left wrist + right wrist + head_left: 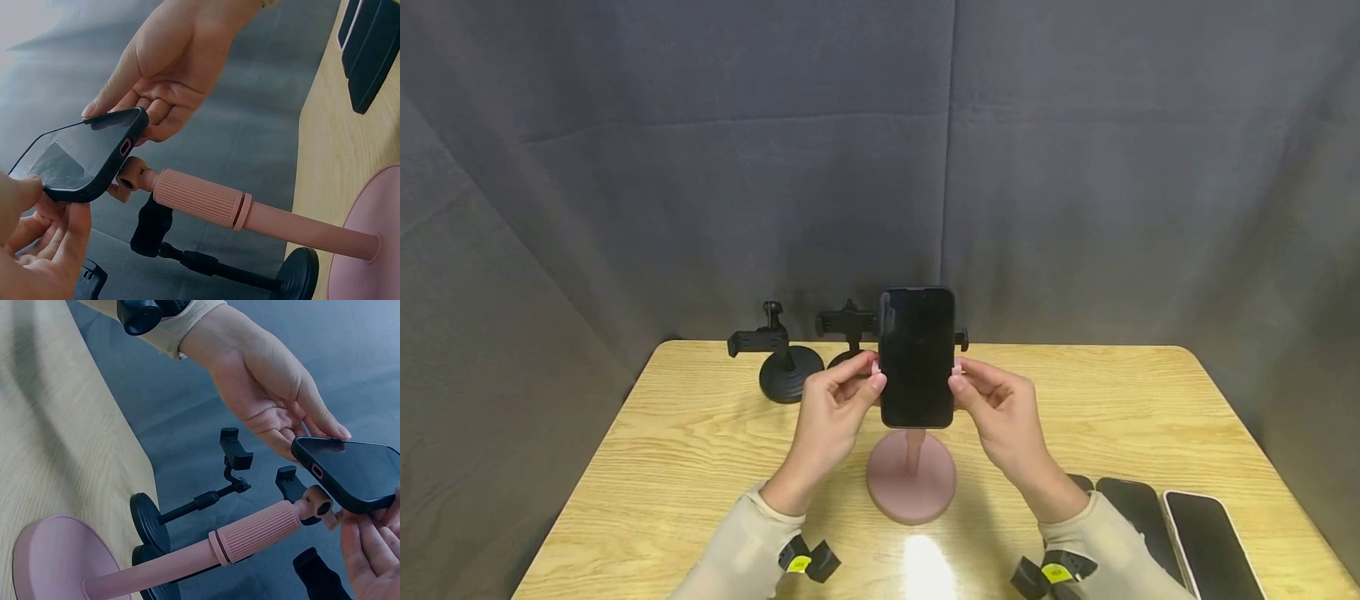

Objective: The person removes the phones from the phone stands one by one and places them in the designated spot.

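Observation:
A black-cased smartphone (917,358) stands upright, screen toward me, at the head of a pink phone stand (912,492). My left hand (835,408) pinches its left edge, thumb in front and fingers behind. On the opposite edge my right hand (1009,417) pinches it the same way. Small pink clamp ends (957,367) show at both sides of the phone, beside the fingertips. The ribbed pink pole (200,197) rises to a joint (317,501) behind the phone. Most of the clamp is hidden by the phone and hands.
Black phone stands (786,371) are at the back of the wooden table (685,467), partly hidden by the phone. At the front right lie several phones, including a dark phone (1138,517) and a white-edged phone (1213,546). A grey curtain (737,208) hangs behind.

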`<state>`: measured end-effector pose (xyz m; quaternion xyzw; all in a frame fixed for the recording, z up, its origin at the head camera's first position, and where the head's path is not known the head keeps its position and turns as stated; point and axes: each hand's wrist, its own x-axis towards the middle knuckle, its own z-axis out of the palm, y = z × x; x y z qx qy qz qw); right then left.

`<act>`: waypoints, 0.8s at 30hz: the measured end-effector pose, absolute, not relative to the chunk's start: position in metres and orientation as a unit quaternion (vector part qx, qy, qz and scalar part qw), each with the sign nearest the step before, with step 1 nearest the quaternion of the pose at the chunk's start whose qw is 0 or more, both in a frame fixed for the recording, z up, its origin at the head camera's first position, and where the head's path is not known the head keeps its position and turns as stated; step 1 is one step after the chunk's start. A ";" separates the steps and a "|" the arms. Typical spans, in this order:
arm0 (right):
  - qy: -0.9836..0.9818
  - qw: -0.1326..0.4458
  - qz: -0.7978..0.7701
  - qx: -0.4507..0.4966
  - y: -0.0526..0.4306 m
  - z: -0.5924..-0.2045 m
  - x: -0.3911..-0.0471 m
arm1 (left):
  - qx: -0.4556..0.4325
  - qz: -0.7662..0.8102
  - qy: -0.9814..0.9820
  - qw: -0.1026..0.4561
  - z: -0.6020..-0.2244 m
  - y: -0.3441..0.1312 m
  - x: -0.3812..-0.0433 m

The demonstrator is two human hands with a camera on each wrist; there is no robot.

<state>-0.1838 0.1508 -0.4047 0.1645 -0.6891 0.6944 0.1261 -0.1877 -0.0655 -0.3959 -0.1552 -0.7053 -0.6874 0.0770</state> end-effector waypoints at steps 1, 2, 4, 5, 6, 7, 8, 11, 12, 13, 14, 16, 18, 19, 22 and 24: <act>-0.690 0.126 0.694 0.164 0.151 -0.405 -0.184 | -0.156 -0.686 -0.706 0.078 -0.396 -0.066 -0.188; -0.690 0.126 0.693 0.164 0.151 -0.405 -0.184 | -0.157 -0.685 -0.707 0.078 -0.396 -0.066 -0.188; -0.691 0.126 0.693 0.162 0.150 -0.405 -0.184 | -0.159 -0.684 -0.707 0.077 -0.396 -0.066 -0.188; -0.691 0.127 0.693 0.161 0.150 -0.405 -0.184 | -0.161 -0.683 -0.708 0.076 -0.396 -0.066 -0.188; -0.690 0.128 0.694 0.160 0.150 -0.405 -0.184 | -0.162 -0.683 -0.708 0.075 -0.396 -0.066 -0.188; -0.690 0.128 0.695 0.158 0.150 -0.405 -0.184 | -0.165 -0.683 -0.708 0.073 -0.395 -0.066 -0.188; -0.688 0.128 0.696 0.157 0.150 -0.405 -0.184 | -0.167 -0.682 -0.708 0.072 -0.395 -0.066 -0.189; -0.685 0.124 0.701 0.156 0.150 -0.405 -0.184 | -0.172 -0.680 -0.709 0.072 -0.395 -0.065 -0.191; -0.683 0.122 0.703 0.156 0.150 -0.405 -0.185 | -0.173 -0.681 -0.708 0.071 -0.395 -0.065 -0.191; -0.682 0.120 0.704 0.157 0.150 -0.405 -0.185 | -0.174 -0.680 -0.708 0.071 -0.395 -0.065 -0.191; -0.681 0.119 0.706 0.158 0.150 -0.405 -0.185 | -0.175 -0.680 -0.709 0.071 -0.395 -0.065 -0.191; -0.680 0.118 0.706 0.159 0.150 -0.406 -0.185 | -0.176 -0.679 -0.709 0.069 -0.395 -0.065 -0.191; -0.680 0.119 0.706 0.159 0.150 -0.406 -0.185 | -0.177 -0.677 -0.711 0.069 -0.395 -0.065 -0.190; -0.680 0.119 0.705 0.159 0.150 -0.406 -0.185 | -0.179 -0.674 -0.713 0.069 -0.396 -0.066 -0.191; -0.680 0.121 0.706 0.159 0.150 -0.406 -0.185 | -0.185 -0.667 -0.718 0.073 -0.398 -0.066 -0.192; -0.680 0.123 0.705 0.160 0.150 -0.407 -0.185 | -0.185 -0.664 -0.721 0.075 -0.398 -0.066 -0.192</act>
